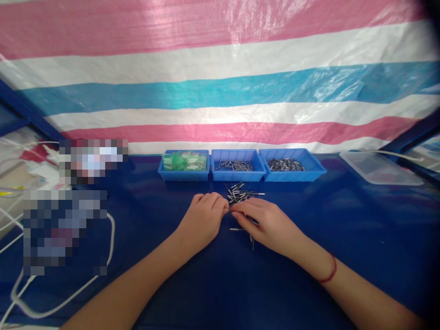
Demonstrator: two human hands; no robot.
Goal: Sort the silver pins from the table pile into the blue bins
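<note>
My left hand point(206, 217) is closed, its fingers curled in towards the right hand, and what they hold, if anything, is hidden. Thumb and fingertips of my right hand point(268, 222) come together in a pinch close to the left fingertips; I cannot make out what is between them. Just beyond both hands lies a loose pile of blind rivets point(237, 192), thin and silvery with dark parts. A few more rivets point(236, 229) lie under and beside the right hand on the dark blue table point(213, 288).
Three blue bins stand in a row behind the pile: a left bin point(184, 176) with green and white packets, a middle bin point(237, 176) and a right bin point(314, 170) with metal rivets. A clear plastic lid point(381, 169) lies far right. A white cable point(112, 238) loops at left.
</note>
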